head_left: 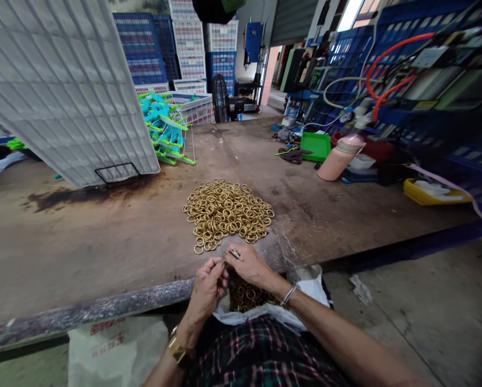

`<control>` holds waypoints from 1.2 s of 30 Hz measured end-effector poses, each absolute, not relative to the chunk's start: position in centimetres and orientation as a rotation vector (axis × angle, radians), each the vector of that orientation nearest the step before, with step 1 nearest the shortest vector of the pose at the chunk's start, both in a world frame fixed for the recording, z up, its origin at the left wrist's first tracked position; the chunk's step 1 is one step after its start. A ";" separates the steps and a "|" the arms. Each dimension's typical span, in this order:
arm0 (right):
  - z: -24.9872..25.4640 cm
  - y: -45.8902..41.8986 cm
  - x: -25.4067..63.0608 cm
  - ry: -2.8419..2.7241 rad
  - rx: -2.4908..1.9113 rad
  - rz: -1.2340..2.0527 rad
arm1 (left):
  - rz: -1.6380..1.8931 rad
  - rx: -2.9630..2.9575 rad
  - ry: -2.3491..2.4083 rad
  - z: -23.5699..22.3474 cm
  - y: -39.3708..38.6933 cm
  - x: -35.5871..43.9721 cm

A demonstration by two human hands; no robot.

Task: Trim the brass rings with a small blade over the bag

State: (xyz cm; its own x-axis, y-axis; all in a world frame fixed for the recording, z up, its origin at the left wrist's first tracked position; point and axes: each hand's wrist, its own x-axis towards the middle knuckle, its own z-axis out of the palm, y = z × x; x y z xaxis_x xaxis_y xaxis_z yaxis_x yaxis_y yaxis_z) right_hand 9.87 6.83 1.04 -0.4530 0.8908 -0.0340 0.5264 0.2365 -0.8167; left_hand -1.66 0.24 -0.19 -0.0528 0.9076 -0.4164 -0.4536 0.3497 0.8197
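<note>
My left hand (209,284) is closed in a pinch, its fingertips touching those of my right hand at the table's front edge. Whatever lies in its fingers is too small to make out; it may be a ring. My right hand (247,263) is closed around a slim silvery tool (235,253), of which only a short tip shows. Just beyond both hands a heap of brass-coloured rings (228,209) lies on the table (144,231). Below my right wrist, an open white sack (249,317) on my lap holds darker rings (249,295).
A tall ribbed white panel (63,86) leans at the left, beside turquoise and green plastic parts (166,129). On the right are a green tray (316,146), a pink bottle (340,161) and a yellow tray (430,194). Stacked crates (188,37) stand behind.
</note>
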 end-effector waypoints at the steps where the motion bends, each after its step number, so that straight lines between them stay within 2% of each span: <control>1: 1.1 6.8 9.9 -2.079 -1.293 1.097 | 1.187 0.508 1.125 -0.1 0.2 -1.7; 6: 0.8 6.8 10.0 -2.077 -1.274 1.071 | 1.213 0.485 1.078 0.1 0.1 -1.6; 14: 0.1 5.9 10.9 -2.562 -1.372 0.624 | 1.260 0.521 1.122 -0.1 0.0 -1.6; 28: 0.5 5.8 10.2 -2.736 -1.536 0.588 | 1.277 0.605 1.187 -0.8 -0.8 -1.4; 32: 0.1 7.3 10.5 -2.678 -1.680 0.478 | 1.141 0.588 1.049 0.3 -2.3 -0.4; 36: -0.4 8.6 10.2 -2.592 -1.561 0.433 | 0.956 0.286 0.967 -0.5 -3.1 1.1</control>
